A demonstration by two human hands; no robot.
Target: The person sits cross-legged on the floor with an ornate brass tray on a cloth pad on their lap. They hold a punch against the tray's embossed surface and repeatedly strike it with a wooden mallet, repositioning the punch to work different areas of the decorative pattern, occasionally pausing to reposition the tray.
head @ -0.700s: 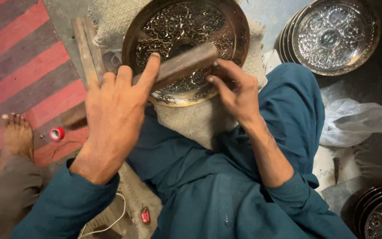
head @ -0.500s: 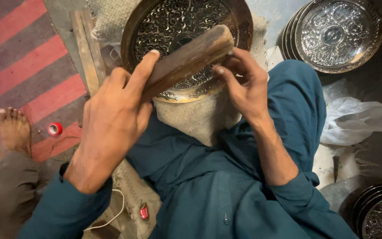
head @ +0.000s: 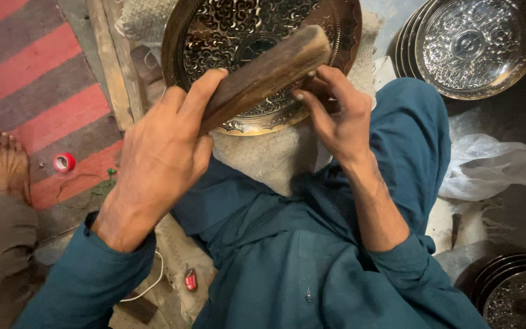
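Note:
My left hand [head: 162,155] grips the near end of a thick brown wooden block [head: 269,70], which slants up to the right over a round engraved brass plate [head: 214,30]. The plate rests on a grey burlap pad [head: 263,155] on my lap. My right hand [head: 336,119] rests on the plate's near rim right under the block's far end, fingers curled as if pinching something small; what it holds is hidden.
A stack of silver engraved plates [head: 476,45] sits at the upper right and another stack [head: 515,292] at the lower right. A white plastic bag [head: 494,167] lies right of my knee. A red tape roll [head: 64,162], a wooden slat [head: 111,61] and my bare foot [head: 4,161] are on the striped rug.
The wooden block has swung up and to the right in my left hand. My right hand stays at the plate's near rim.

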